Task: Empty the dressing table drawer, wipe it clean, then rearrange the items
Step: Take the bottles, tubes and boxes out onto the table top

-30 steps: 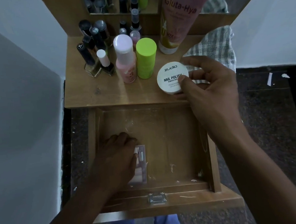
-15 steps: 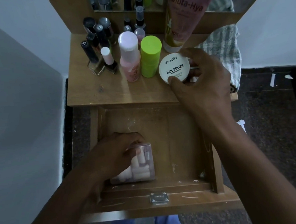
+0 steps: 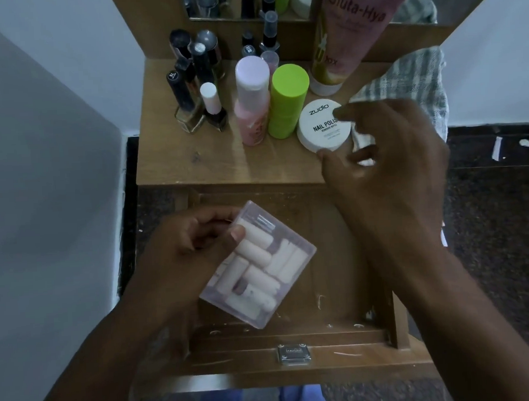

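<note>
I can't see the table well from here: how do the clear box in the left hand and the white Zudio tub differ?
The clear box is flat, rectangular and see-through, showing pale pink rolls inside; the white tub is round, opaque and printed with text. The box is held tilted above the open drawer by the left hand; the tub sits on the tabletop, with the right hand at its rim. Both are closed.

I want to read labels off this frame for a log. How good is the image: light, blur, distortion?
Head view: dim, bluish light. The white jar lid reads "Zudio Nail Polish", partly covered by the right hand; its finer print is too small. The left hand and clear box look slightly soft. Wide-angle distortion leans the pink tube and bottles outward.
</note>
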`<action>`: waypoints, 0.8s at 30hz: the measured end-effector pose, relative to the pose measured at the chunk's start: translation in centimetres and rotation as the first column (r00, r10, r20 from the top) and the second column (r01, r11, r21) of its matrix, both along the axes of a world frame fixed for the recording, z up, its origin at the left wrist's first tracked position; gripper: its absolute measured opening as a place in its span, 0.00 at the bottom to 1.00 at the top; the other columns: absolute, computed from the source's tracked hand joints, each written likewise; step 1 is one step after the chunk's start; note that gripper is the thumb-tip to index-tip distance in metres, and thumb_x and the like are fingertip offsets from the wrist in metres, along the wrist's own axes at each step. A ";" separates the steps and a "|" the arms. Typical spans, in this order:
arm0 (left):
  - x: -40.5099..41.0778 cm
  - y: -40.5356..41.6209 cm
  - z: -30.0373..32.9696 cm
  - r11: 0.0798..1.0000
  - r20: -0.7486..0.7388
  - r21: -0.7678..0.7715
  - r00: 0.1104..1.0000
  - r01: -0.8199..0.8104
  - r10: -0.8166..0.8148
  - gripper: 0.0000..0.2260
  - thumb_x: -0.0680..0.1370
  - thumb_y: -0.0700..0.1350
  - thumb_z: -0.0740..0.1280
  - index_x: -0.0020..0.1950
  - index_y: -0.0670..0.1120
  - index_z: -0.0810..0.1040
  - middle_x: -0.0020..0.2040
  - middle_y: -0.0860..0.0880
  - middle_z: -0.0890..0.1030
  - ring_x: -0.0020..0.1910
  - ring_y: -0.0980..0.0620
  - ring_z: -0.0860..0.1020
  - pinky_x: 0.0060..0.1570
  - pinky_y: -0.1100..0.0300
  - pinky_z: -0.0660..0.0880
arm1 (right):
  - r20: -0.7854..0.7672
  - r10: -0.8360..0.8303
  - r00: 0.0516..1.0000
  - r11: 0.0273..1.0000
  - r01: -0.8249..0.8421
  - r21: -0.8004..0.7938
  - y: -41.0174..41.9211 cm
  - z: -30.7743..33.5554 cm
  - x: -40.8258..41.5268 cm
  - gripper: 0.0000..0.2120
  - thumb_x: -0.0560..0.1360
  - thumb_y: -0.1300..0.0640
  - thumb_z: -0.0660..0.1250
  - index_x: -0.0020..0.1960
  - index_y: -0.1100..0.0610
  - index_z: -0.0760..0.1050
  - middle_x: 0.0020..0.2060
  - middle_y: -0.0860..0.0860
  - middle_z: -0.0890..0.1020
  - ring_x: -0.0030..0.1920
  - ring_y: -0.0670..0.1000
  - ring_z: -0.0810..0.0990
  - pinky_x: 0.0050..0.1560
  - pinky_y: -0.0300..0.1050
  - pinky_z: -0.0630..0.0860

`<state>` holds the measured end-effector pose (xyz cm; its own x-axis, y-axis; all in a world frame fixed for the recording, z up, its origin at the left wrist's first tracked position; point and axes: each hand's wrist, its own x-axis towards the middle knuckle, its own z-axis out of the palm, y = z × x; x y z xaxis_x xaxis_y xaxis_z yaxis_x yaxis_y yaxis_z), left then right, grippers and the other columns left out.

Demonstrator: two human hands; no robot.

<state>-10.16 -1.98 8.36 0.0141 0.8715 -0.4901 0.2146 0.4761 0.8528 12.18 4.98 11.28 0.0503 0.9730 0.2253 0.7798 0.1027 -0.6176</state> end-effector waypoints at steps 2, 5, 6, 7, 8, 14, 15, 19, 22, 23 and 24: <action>-0.5 -0.2 0.8 0.997 0.078 -0.026 0.994 -0.075 0.077 0.10 0.78 0.42 0.70 0.58 0.50 0.85 0.48 0.50 0.89 0.47 0.49 0.88 0.45 0.53 0.86 | -0.033 0.006 0.999 0.999 -0.008 -0.036 -1.7 0.5 0.1 0.12 0.74 0.59 0.76 0.57 0.55 0.83 0.48 0.51 0.82 0.44 0.49 0.81 0.43 0.50 0.82; -1.4 -0.3 1.7 0.985 0.173 -0.073 0.970 -0.158 0.169 0.12 0.76 0.43 0.69 0.58 0.48 0.85 0.49 0.46 0.89 0.46 0.44 0.88 0.43 0.50 0.86 | -0.138 0.000 0.990 0.987 -0.021 -0.156 -4.4 0.7 -0.6 0.05 0.75 0.55 0.76 0.51 0.51 0.83 0.40 0.44 0.83 0.40 0.45 0.82 0.40 0.48 0.82; -1.6 -0.3 2.0 0.980 0.191 -0.082 0.962 -0.180 0.193 0.12 0.76 0.43 0.69 0.58 0.48 0.86 0.49 0.45 0.89 0.46 0.43 0.88 0.43 0.49 0.86 | -0.185 -0.010 0.983 0.975 -0.032 -0.221 -5.1 0.5 -0.8 0.04 0.75 0.52 0.75 0.50 0.49 0.83 0.39 0.43 0.84 0.40 0.44 0.83 0.40 0.44 0.82; -1.9 -0.2 2.2 0.976 0.204 -0.086 0.956 -0.199 0.213 0.12 0.76 0.43 0.69 0.58 0.48 0.86 0.50 0.44 0.89 0.47 0.43 0.88 0.43 0.49 0.86 | -0.233 -0.022 0.972 0.950 -0.052 -0.308 -5.6 0.4 -1.2 0.05 0.76 0.49 0.74 0.50 0.48 0.83 0.39 0.43 0.84 0.41 0.44 0.84 0.40 0.39 0.81; -2.2 0.0 2.4 0.973 0.216 -0.089 0.950 -0.211 0.226 0.12 0.76 0.43 0.68 0.58 0.47 0.86 0.50 0.44 0.89 0.47 0.42 0.88 0.42 0.50 0.86 | -0.292 -0.035 0.956 0.907 -0.092 -0.411 -5.9 0.2 -1.5 0.07 0.76 0.47 0.73 0.52 0.47 0.83 0.40 0.43 0.85 0.42 0.43 0.85 0.40 0.37 0.81; -3.6 2.5 3.3 0.992 0.187 -0.041 0.974 -0.120 0.126 0.09 0.79 0.42 0.69 0.56 0.46 0.87 0.49 0.45 0.89 0.46 0.45 0.88 0.40 0.57 0.84 | -0.715 -0.274 0.643 0.664 -0.411 -0.624 -5.1 0.1 -3.6 0.11 0.80 0.55 0.68 0.57 0.59 0.84 0.46 0.56 0.89 0.44 0.56 0.88 0.39 0.47 0.84; -3.8 3.0 3.5 0.993 0.159 -0.012 0.980 -0.118 0.118 0.08 0.79 0.42 0.70 0.55 0.46 0.87 0.48 0.46 0.89 0.45 0.46 0.88 0.40 0.58 0.84 | -0.742 -0.310 0.594 0.658 -0.429 -0.619 -4.9 0.1 -3.8 0.11 0.79 0.56 0.68 0.57 0.61 0.83 0.47 0.58 0.88 0.44 0.57 0.87 0.40 0.47 0.84; -4.8 4.1 3.6 0.975 0.029 0.142 0.986 -0.169 0.167 0.08 0.76 0.45 0.74 0.54 0.48 0.87 0.47 0.50 0.89 0.46 0.51 0.87 0.44 0.59 0.83 | -0.795 -0.443 0.414 0.636 -0.480 -0.604 -4.7 0.0 -5.0 0.14 0.75 0.56 0.70 0.56 0.66 0.81 0.50 0.63 0.87 0.45 0.58 0.87 0.41 0.47 0.85; -6.1 3.7 3.1 0.933 -0.033 0.229 0.956 -0.278 0.292 0.10 0.73 0.48 0.78 0.53 0.51 0.87 0.46 0.51 0.89 0.45 0.54 0.86 0.45 0.60 0.82 | -0.797 -0.526 0.296 0.631 -0.492 -0.599 -5.1 -0.4 -6.2 0.15 0.74 0.57 0.71 0.57 0.66 0.80 0.52 0.63 0.87 0.49 0.61 0.87 0.44 0.48 0.86; -6.4 3.5 3.0 0.916 -0.054 0.256 0.942 -0.309 0.333 0.11 0.72 0.50 0.77 0.54 0.51 0.87 0.46 0.51 0.89 0.45 0.54 0.86 0.45 0.60 0.82 | -0.795 -0.545 0.266 0.632 -0.493 -0.598 -5.3 -0.5 -6.6 0.16 0.74 0.58 0.71 0.58 0.67 0.79 0.53 0.63 0.87 0.51 0.62 0.87 0.46 0.49 0.86; -6.6 3.1 2.9 0.901 -0.079 0.279 0.927 -0.332 0.366 0.13 0.72 0.50 0.78 0.56 0.51 0.86 0.47 0.51 0.88 0.45 0.54 0.86 0.45 0.60 0.82 | -0.791 -0.563 0.238 0.634 -0.490 -0.599 -5.4 -0.6 -7.0 0.17 0.74 0.59 0.71 0.59 0.67 0.78 0.53 0.63 0.87 0.52 0.62 0.87 0.47 0.50 0.86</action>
<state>-16.78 1.16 11.24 -0.3610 0.9045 -0.2269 0.1891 0.3093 0.9320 5.19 -0.42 10.64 -0.2760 0.7078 -0.6502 -0.3821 -0.7016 -0.6015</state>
